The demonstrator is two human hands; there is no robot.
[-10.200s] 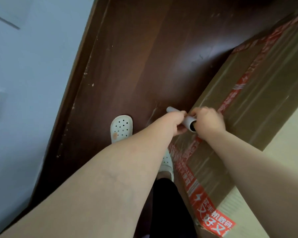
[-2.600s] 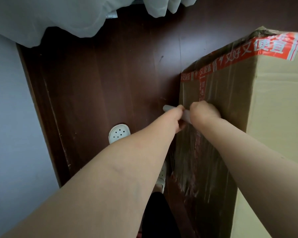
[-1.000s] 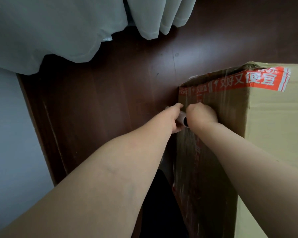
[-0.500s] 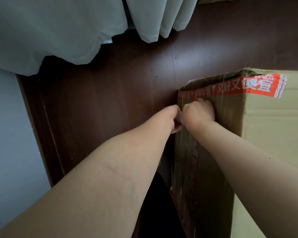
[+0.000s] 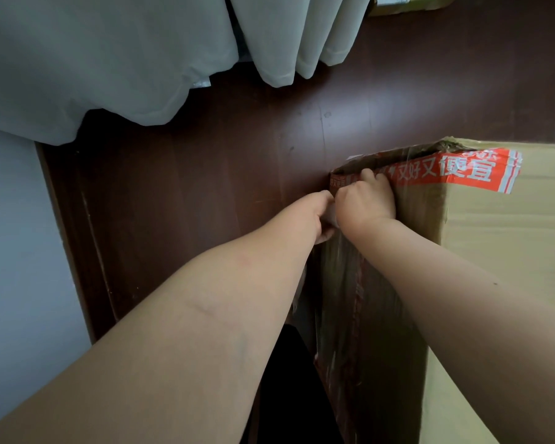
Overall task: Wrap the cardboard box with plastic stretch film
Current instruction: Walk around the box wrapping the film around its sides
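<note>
A tall cardboard box [image 5: 500,238] with orange printed tape [image 5: 455,169] along its far top edge stands at the right. Clear stretch film [image 5: 350,283] clings in wrinkles to its shaded left side. My left hand [image 5: 318,216] and my right hand [image 5: 366,203] are close together at the box's far left corner, gripping the film roll [image 5: 331,216]. Only a sliver of the roll shows between the two hands; the rest is hidden. My right knuckles lie against the box just below the tape.
Dark brown wooden floor [image 5: 205,193] spreads to the left of the box. Pale curtains [image 5: 125,59] hang down to the floor at the back. A grey-blue wall [image 5: 16,251] runs along the left. A second cardboard item [image 5: 404,3] lies at the far top edge.
Both hands have carried the roll along the box's left side to its far corner. The roll, plainly seen a second ago, is now almost covered by the hands.
</note>
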